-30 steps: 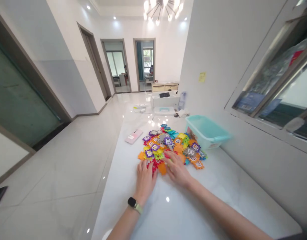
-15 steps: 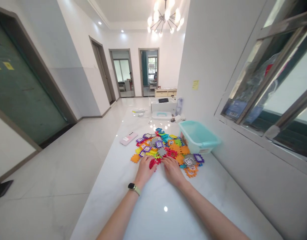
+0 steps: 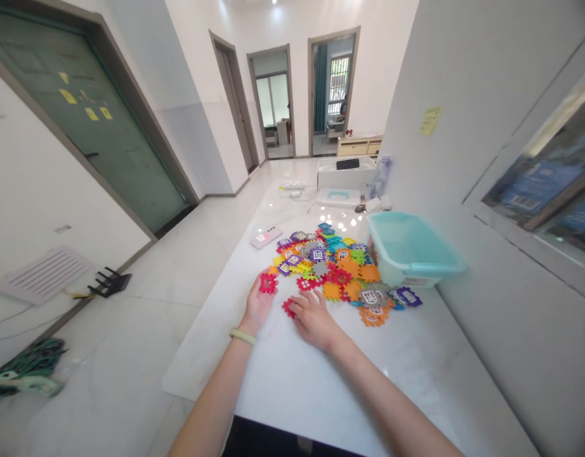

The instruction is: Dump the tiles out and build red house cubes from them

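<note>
My left hand (image 3: 257,310) is turned palm up and holds a red square interlocking building tile (image 3: 268,283) with a cut-out window, its fingers partly hidden behind the piece. Close by on its right, my right hand (image 3: 316,322) faces palm down, thumb and fingertips at a second red interlocking tile (image 3: 288,308) low over the white table; the hand covers part of it. Just beyond both hands spreads a heap of notched tiles in many colours, among them a grey tile (image 3: 320,269), an orange tile (image 3: 332,291) and a purple window tile (image 3: 407,296).
A light teal plastic bin (image 3: 416,247) stands right of the heap, by the wall. A pink phone (image 3: 266,237) lies to the left on the white table (image 3: 273,374). Farther back are a lidded case (image 3: 339,198) and a white box (image 3: 328,172) with a dark phone on top.
My left hand has lifted off the table edge of the heap, turned palm up with a red tile. My right hand has moved back from the heap with another red tile. The view has shifted left and down.
</note>
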Tool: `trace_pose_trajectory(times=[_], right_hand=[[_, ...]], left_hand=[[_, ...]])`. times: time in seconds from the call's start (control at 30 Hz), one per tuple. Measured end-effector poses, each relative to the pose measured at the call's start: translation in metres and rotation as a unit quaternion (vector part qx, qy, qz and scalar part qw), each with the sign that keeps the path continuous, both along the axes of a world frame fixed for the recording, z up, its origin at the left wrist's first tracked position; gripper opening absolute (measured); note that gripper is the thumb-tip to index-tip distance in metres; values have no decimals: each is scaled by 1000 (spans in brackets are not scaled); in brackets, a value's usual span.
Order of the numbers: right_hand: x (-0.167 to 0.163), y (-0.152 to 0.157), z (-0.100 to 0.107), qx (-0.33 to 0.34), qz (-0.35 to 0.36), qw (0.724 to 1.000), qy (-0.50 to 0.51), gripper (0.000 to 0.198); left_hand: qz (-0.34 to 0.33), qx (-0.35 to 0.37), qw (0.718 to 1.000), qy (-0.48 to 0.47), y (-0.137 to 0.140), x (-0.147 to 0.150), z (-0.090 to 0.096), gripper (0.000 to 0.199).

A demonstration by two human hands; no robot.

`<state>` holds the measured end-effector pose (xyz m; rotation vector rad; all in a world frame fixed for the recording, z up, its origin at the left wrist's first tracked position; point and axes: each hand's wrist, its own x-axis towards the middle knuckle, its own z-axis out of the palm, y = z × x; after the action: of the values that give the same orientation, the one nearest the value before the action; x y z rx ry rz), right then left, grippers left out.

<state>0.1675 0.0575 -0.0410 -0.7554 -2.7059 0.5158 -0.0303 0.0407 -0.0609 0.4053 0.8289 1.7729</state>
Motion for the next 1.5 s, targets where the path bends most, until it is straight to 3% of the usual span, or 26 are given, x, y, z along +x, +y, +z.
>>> trace_pose_trajectory(times=[0.13, 0.3, 0.5, 0.6, 0.7, 0.87, 1.07, 1.13, 1.3, 1.5], right_hand=[[8, 2, 3, -27, 29, 999, 24, 21], [6, 7, 2, -16, 20, 999, 33, 16], [5, 10, -1, 20, -72, 997, -2, 22], [11, 16, -6, -16, -106, 994, 9, 20], [18, 19, -9, -65, -111, 990, 53, 25], [36, 12, 5, -21, -131, 990, 42, 35], [49, 6, 10, -74, -60, 995, 29, 53], [44, 4, 6, -90, -49, 994, 43, 46], [33, 2, -1, -113, -39, 989, 87, 45], [33, 4, -3, -123, -36, 986, 107, 39]], left_hand=[[-35, 8, 999, -22, -2, 0, 2, 32], [-107, 28, 993, 38, 1, -2, 2, 31], [-172, 29, 972, 156, 10, -7, -3, 30], [-180, 43, 959, 216, 10, -5, -6, 32], [-206, 71, 942, 257, 8, -3, -7, 38], [-240, 89, 904, 342, 0, -8, -4, 43], [-253, 87, 817, 510, -8, -12, 5, 36], [-251, 94, 806, 527, -8, -9, 8, 35], [-267, 94, 795, 537, -6, -6, 11, 57], [-269, 111, 776, 560, -5, -6, 12, 52]])
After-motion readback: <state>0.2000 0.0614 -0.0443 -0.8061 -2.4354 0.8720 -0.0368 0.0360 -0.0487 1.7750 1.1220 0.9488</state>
